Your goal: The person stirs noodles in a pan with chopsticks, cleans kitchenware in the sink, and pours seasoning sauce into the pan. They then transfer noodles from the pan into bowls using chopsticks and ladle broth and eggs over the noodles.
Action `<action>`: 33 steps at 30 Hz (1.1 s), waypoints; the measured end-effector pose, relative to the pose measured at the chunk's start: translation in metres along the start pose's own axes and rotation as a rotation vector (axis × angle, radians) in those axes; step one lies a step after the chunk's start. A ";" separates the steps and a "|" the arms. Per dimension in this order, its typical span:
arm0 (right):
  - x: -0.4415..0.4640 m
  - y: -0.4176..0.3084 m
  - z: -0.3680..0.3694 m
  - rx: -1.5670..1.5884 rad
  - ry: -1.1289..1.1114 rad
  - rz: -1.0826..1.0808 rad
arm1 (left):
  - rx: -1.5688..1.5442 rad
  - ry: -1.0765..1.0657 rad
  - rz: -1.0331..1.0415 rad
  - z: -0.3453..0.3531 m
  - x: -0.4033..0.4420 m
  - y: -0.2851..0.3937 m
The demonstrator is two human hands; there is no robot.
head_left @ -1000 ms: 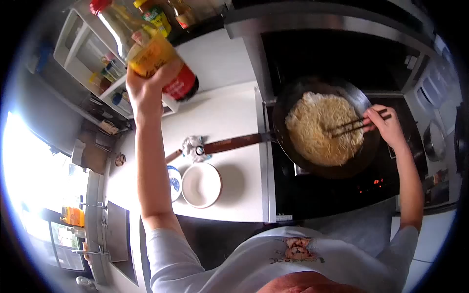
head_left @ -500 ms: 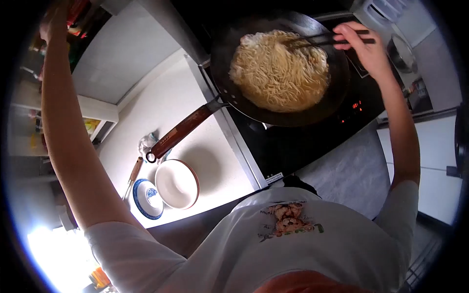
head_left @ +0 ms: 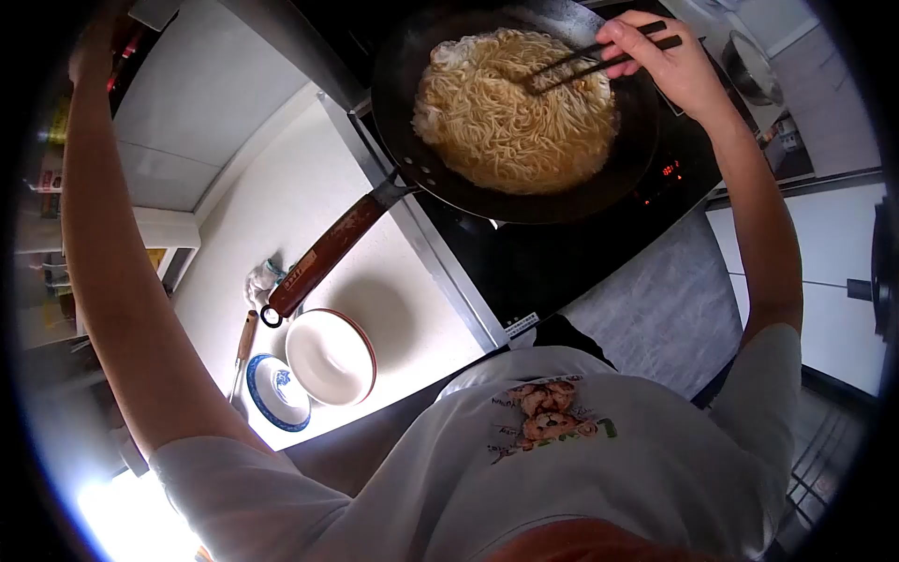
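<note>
While R hand (1 o'clock) is gripping chopsticks, we're prob. stirring noodles, needing gentle lifts; L hand grip unclear.

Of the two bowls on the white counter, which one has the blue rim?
It is the smaller bowl, beside the wooden-handled utensil. It also has a blue pattern inside; the larger bowl is plain white inside, with a reddish-brown outside.

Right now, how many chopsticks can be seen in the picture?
2, both in the right hand: the upper chopstick and, just below it, the lower chopstick, their tips at the noodles. Others may hide near the dark edges.
</note>
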State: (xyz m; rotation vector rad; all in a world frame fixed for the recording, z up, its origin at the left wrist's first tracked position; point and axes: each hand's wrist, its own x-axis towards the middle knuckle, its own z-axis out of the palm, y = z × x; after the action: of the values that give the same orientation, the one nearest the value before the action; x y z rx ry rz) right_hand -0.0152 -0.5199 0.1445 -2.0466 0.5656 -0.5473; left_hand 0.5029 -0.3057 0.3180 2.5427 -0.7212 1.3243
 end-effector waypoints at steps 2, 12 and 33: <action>-0.005 -0.014 -0.008 0.020 0.096 0.089 | -0.005 0.006 0.017 0.000 0.002 -0.001; -0.033 0.013 -0.030 -0.113 0.014 0.067 | -0.029 0.011 0.044 -0.007 0.007 -0.001; -0.122 0.036 -0.098 1.009 0.283 -0.083 | -0.056 0.024 0.045 -0.003 0.032 0.015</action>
State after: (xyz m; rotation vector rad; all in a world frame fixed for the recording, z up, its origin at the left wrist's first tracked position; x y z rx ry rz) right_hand -0.1755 -0.5303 0.1414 -1.0413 0.2631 -0.9441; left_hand 0.5085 -0.3284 0.3449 2.4767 -0.8037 1.3276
